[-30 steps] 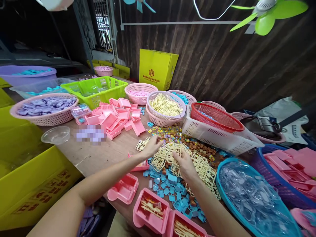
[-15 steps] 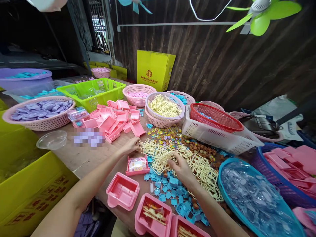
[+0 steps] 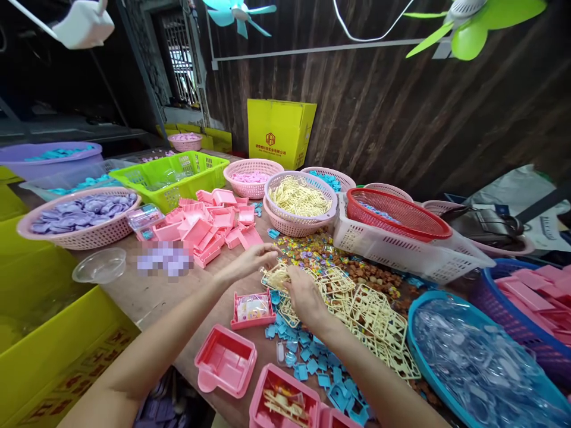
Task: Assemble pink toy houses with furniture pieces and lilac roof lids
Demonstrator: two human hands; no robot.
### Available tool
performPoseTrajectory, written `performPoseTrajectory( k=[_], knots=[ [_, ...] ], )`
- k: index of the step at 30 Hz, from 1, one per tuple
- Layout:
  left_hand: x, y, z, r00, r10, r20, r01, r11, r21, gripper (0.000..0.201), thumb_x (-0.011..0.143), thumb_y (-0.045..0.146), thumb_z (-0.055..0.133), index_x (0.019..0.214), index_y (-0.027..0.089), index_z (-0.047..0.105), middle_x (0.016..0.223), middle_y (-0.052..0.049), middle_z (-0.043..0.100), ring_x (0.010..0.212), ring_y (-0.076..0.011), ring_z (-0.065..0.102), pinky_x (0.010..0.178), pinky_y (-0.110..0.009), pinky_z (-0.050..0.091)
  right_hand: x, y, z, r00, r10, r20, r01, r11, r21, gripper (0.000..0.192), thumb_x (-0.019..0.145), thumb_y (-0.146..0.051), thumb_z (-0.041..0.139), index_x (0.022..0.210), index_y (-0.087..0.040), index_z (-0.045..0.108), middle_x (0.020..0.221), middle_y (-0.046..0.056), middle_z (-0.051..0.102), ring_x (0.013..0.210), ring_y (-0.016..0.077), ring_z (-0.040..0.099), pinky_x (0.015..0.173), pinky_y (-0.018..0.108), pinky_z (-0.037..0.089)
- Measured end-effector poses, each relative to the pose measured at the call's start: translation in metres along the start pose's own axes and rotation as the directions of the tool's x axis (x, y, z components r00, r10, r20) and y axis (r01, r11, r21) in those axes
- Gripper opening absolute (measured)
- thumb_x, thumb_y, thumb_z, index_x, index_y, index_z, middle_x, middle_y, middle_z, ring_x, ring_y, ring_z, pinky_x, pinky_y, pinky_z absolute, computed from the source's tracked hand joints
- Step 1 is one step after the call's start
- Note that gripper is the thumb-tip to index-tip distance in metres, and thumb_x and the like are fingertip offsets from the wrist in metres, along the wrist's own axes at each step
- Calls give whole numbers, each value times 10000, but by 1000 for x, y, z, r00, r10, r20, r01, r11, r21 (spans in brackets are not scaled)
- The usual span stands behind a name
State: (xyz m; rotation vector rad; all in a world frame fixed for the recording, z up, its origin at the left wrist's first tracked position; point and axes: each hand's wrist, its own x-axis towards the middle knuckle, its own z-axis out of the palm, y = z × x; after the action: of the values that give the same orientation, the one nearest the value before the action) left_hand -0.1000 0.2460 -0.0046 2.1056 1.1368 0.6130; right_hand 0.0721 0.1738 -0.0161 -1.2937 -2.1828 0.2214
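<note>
Over a heap of cream plastic frames (image 3: 372,321), both my hands work close together. My right hand (image 3: 307,299) has its fingers closed on a cream plastic frame (image 3: 275,277), which sticks out to the left of the fingertips. My left hand (image 3: 255,261) is just above and to the left, fingers bent and pressed together; what they pinch, if anything, is too small to make out. Below the hands sit a pink tray with a printed packet (image 3: 253,308) and an empty pink box (image 3: 226,361). Another pink box (image 3: 285,398) holds cream pieces.
Loose blue pieces (image 3: 319,359) and brown pieces (image 3: 357,267) spread around the frames. A blue tub of clear plastic parts (image 3: 413,333) stands at right. Pink parts (image 3: 209,223) are piled behind my left hand, near a purple basket of cream sticks (image 3: 267,193). A yellow carton (image 3: 66,356) is at left.
My right hand has moved left and closed on a cream frame, close to my left hand. The left hand has shifted slightly right and up. The view has tilted a little.
</note>
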Motion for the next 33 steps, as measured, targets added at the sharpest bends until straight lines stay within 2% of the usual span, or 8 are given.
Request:
performPoseTrajectory(
  k=[5,10,15,19,22,27,30,33],
  knots=[
    [64,-39,18,987,-110,-118,138,955,262,179,824,204,541,966,135,625,1012,-144,651,1027,-274,559,935,-445,369,-17,25,-16,999,6,-32,-7,1000,-20,351,805,-79,413,1121,-214,485,935,83,643,867,238,613,751,373,499],
    [106,-65,39,991,-108,-83,131,917,377,238,866,318,545,1019,143,597,1105,-78,601,1074,-222,538,979,-482,362,-40,33,-32,997,47,-60,-44,998,45,549,822,-99,415,1346,-243,336,1112,83,638,961,231,619,804,372,503],
    [112,-68,35,994,-74,-77,99,915,391,205,853,303,564,961,135,609,1024,-83,633,1001,-210,576,986,-456,362,-51,43,-46,966,226,-123,-212,970,122,251,846,-239,476,1079,-207,565,1009,99,665,918,250,622,753,348,496],
    [97,-41,20,988,-48,-149,96,936,337,179,784,173,583,955,123,588,873,-106,672,990,-262,589,1068,-481,189,-47,42,-57,945,311,-101,-288,937,196,119,844,-299,488,864,-214,569,797,53,635,743,209,595,655,302,467],
    [69,-4,19,988,-31,-152,68,967,245,239,841,159,455,1064,127,534,903,-107,671,934,-244,610,942,-429,367,-39,34,-63,960,256,-115,-217,936,277,161,851,-303,480,948,-205,562,957,84,623,923,226,581,804,346,461],
    [2,55,32,990,98,97,-87,991,-106,210,861,304,459,878,168,618,740,-10,665,658,-140,620,595,-211,450,-32,8,-64,998,60,-34,-45,941,335,210,848,-234,455,1021,-195,567,1247,107,533,1186,234,466,990,406,372],
    [-28,63,29,964,140,225,-54,936,-349,369,888,390,384,787,134,630,709,-31,649,637,-143,610,574,-214,440,-38,-2,-62,993,103,62,-118,932,342,173,828,-242,454,939,-199,579,970,88,643,904,225,587,809,367,465],
    [-45,49,22,956,1,294,41,990,-135,322,900,351,390,888,142,635,804,-50,679,708,-151,638,656,-232,466,-51,-2,-62,952,287,108,-307,870,387,175,808,-342,487,872,-206,577,796,56,650,753,218,588,704,345,473]
  ],
)
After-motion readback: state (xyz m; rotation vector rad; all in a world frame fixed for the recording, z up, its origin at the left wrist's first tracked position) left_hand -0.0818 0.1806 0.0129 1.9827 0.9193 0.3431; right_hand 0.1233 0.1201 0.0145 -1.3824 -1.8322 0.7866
